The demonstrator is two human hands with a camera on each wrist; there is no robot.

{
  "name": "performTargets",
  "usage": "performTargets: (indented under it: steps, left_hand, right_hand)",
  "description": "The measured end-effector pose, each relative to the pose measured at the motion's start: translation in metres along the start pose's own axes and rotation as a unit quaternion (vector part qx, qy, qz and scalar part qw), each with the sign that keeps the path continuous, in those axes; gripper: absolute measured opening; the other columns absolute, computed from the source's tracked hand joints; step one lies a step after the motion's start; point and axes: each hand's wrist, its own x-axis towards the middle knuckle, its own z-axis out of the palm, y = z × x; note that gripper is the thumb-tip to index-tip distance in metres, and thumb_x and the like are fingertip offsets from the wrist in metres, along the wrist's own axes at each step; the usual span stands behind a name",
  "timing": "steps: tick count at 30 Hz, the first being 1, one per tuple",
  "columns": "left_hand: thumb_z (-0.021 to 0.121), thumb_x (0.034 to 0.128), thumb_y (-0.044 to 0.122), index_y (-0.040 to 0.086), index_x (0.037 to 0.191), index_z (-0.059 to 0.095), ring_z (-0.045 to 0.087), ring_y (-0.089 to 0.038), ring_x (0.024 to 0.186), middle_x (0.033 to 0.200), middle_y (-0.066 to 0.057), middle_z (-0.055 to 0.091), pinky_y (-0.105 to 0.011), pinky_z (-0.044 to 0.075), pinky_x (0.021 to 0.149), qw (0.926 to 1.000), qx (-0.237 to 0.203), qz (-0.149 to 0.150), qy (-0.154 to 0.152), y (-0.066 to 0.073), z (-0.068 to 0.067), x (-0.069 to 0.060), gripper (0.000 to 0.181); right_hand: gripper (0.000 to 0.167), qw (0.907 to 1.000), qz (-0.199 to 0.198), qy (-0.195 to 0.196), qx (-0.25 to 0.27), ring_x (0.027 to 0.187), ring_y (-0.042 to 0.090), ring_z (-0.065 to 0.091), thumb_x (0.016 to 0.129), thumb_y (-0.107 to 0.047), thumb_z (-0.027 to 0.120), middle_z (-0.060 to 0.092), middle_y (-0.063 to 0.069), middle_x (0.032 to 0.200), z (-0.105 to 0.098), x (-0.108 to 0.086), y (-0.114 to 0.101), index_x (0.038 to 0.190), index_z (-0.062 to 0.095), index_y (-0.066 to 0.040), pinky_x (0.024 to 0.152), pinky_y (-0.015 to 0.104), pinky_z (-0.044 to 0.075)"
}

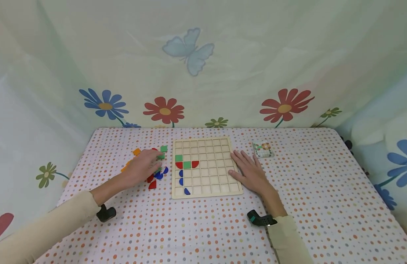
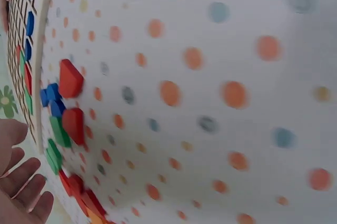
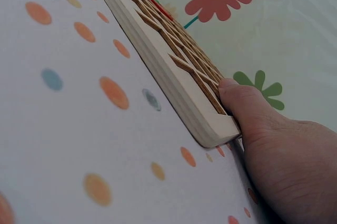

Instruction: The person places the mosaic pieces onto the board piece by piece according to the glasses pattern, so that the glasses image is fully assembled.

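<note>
A wooden grid board (image 1: 210,179) lies flat in the middle of the table. On its left side sit green squares (image 1: 178,158), red quarter-round pieces (image 1: 195,164) and blue half-round pieces (image 1: 181,181). My left hand (image 1: 142,168) hovers over the loose pieces left of the board and hides some. Its fingers (image 2: 27,184) are loosely bent and apart from the thumb, with nothing seen between them. With extended fingers, my right hand (image 1: 251,172) rests at the board's right edge. In the right wrist view the thumb (image 3: 245,100) touches the board's rim near a corner.
Loose red pieces (image 1: 152,184), blue pieces (image 1: 165,170), green squares (image 1: 164,148) and orange pieces (image 1: 137,151) lie around the left hand. A small printed card (image 1: 263,150) lies right of the board. A floral curtain (image 1: 223,73) hangs behind the dotted tablecloth (image 1: 190,234).
</note>
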Motion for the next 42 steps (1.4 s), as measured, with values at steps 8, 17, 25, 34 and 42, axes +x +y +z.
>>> performTargets:
  steps: [8,17,25,34,42]
  left_hand:
    - [0.061,0.0944,0.013,0.004,0.126,0.061,0.058,-0.027,0.108,0.123,-0.013,0.064,-0.042,0.053,0.087,0.9997,-0.002,-0.016,0.016,-0.021,-0.009,-0.019,0.033]
    - [0.073,0.0868,0.02,0.011,0.105,0.071,0.058,-0.015,0.087,0.098,-0.002,0.065,-0.03,0.052,0.075,0.9997,0.022,0.01,-0.007,-0.024,-0.002,-0.039,0.021]
    - [0.074,0.0857,0.024,0.011,0.109,0.071,0.058,-0.011,0.084,0.098,0.0,0.067,-0.027,0.053,0.074,0.9996,0.023,0.004,-0.014,-0.022,0.002,-0.041,0.026]
    - [0.075,0.0842,0.028,0.011,0.106,0.073,0.056,-0.012,0.084,0.097,0.0,0.064,-0.026,0.05,0.073,0.9988,0.044,-0.009,-0.019,-0.018,0.002,-0.042,0.028]
    - [0.075,0.0845,0.027,0.011,0.106,0.072,0.053,-0.013,0.083,0.096,-0.001,0.062,-0.026,0.049,0.071,0.9987,0.043,-0.021,-0.02,-0.015,0.005,-0.04,0.027]
  right_hand:
    - [0.072,1.0,0.0,-0.005,-0.004,0.15,0.034,0.017,0.095,-0.045,0.055,0.024,0.009,0.161,-0.003,0.001,0.0,0.154,0.028,-0.014,0.119,0.061,0.0]
    - [0.072,1.0,-0.001,-0.003,-0.007,0.15,0.034,0.018,0.094,-0.045,0.055,0.025,0.01,0.161,-0.002,0.001,-0.001,0.153,0.029,-0.014,0.119,0.06,0.001]
    - [0.072,1.0,-0.002,-0.001,-0.01,0.15,0.034,0.018,0.095,-0.045,0.055,0.026,0.01,0.161,-0.002,0.001,0.0,0.153,0.029,-0.014,0.119,0.061,0.001]
    - [0.072,1.0,-0.001,0.002,-0.009,0.15,0.034,0.018,0.094,-0.046,0.056,0.026,0.009,0.161,-0.001,0.001,-0.001,0.153,0.029,-0.014,0.12,0.06,0.001]
    - [0.071,1.0,0.0,0.004,-0.007,0.15,0.034,0.018,0.094,-0.046,0.055,0.026,0.009,0.161,0.0,0.0,0.002,0.153,0.029,-0.015,0.119,0.06,0.0]
